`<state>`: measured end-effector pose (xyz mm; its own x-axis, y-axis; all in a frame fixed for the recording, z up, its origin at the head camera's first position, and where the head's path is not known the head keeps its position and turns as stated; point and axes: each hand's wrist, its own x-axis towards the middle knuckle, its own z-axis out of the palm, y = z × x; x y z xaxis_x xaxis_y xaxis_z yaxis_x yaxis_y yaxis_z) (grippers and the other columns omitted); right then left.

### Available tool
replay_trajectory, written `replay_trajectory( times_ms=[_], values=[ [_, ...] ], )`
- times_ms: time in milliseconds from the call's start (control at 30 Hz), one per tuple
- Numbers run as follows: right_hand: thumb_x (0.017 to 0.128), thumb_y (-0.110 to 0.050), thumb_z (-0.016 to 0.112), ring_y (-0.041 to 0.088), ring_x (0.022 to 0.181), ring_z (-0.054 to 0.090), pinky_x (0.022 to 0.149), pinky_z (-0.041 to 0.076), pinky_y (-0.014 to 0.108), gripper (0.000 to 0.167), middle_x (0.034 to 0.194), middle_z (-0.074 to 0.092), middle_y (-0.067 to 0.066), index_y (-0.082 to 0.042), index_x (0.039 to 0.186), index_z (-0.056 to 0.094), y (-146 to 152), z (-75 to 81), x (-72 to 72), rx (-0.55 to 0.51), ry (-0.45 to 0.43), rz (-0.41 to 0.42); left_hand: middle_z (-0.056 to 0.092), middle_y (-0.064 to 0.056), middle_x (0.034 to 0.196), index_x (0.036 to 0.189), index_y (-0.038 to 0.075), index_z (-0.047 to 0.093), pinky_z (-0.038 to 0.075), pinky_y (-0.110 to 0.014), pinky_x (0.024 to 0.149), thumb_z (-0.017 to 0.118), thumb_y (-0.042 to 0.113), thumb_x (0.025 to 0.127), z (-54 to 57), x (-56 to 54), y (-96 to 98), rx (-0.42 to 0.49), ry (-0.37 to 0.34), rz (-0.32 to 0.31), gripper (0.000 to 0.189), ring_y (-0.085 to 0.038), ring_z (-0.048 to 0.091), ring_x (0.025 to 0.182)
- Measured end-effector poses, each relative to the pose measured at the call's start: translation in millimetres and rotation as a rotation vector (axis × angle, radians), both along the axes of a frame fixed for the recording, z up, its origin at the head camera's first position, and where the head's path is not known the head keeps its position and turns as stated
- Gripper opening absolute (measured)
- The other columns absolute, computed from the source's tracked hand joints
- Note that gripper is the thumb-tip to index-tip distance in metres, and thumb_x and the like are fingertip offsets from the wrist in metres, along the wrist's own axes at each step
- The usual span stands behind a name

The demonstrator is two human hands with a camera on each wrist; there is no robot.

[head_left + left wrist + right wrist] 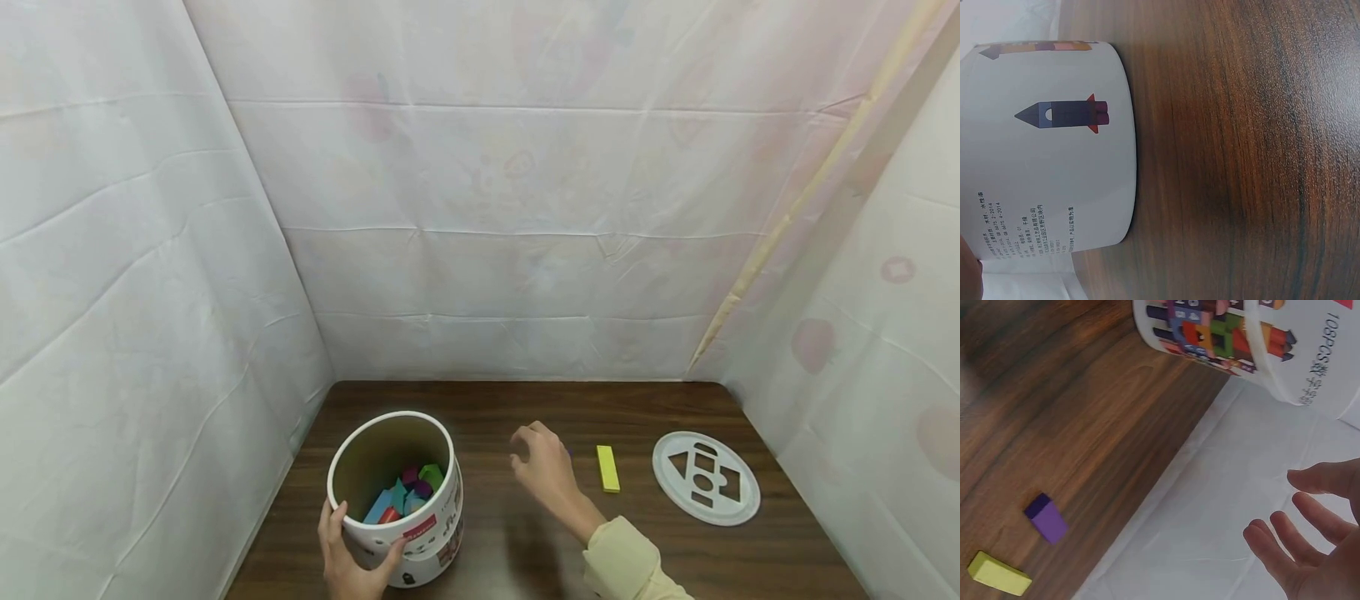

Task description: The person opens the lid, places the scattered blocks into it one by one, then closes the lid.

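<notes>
My left hand (352,562) holds the near left side of a white printed bucket (442,546), fingertips and thumb spread along it just under the rim. Wooden blocks (405,492) in several colours lie at the bottom of the bucket. To the bucket's right, my right hand (546,468) is raised over the table with loosely bent fingers (1317,515) and nothing in them. A purple block (1049,520) rests on the table, mostly hidden behind this hand in the head view. Close by lies a yellow block (608,469).
A round white lid (705,518) with shaped cut-outs lies at the right of the dark wooden table (772,575). White sheeting (480,275) walls the table at the back and on both sides.
</notes>
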<state>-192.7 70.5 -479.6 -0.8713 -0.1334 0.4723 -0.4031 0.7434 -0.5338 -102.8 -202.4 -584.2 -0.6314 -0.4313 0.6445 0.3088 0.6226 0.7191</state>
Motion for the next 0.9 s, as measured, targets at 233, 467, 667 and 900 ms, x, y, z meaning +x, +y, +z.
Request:
replay_trajectory(
  times_ms=[233,467,667,900],
  values=[
    [0.068,-0.003,0.078,0.006,0.051,0.044,0.047,0.04,0.024,0.022,0.093,0.064,0.009,-0.007,0.089,0.069,11,-15.6,-4.1,0.015,-0.028,-0.049,0.029,-0.028,0.143,0.137,0.004,0.04,0.034,-0.072,0.086,0.091,0.011,0.047,-0.7,0.1,0.1,-0.004,-0.004,0.003,0.104,-0.052,0.036,0.117],
    [0.069,-0.003,0.078,0.011,0.056,0.046,0.046,0.04,0.025,0.026,0.093,0.063,0.011,-0.004,0.093,0.069,20,-31.1,-9.6,0.014,-0.055,-0.082,0.028,-0.029,0.143,0.138,0.003,0.04,0.034,-0.072,0.086,0.091,0.011,0.048,0.3,0.1,-0.5,-0.003,-0.007,-0.003,0.104,-0.052,0.035,0.118],
    [0.069,-0.002,0.078,0.013,0.058,0.05,0.046,0.042,0.027,0.026,0.091,0.063,0.013,-0.003,0.093,0.068,27,-45.2,-16.9,0.031,-0.061,-0.099,0.027,-0.029,0.144,0.138,0.004,0.04,0.034,-0.072,0.086,0.091,0.009,0.047,-0.7,-0.4,-1.6,0.002,-0.023,-0.004,0.104,-0.051,0.035,0.118],
    [0.07,-0.001,0.077,0.015,0.059,0.05,0.047,0.043,0.028,0.026,0.093,0.062,0.015,-0.001,0.095,0.068,32,-57.1,-23.2,0.028,-0.105,-0.117,0.028,-0.028,0.144,0.139,0.006,0.039,0.034,-0.073,0.085,0.091,0.01,0.048,-1.8,0.0,-1.3,-0.005,-0.019,-0.007,0.105,-0.051,0.036,0.117]
  ],
)
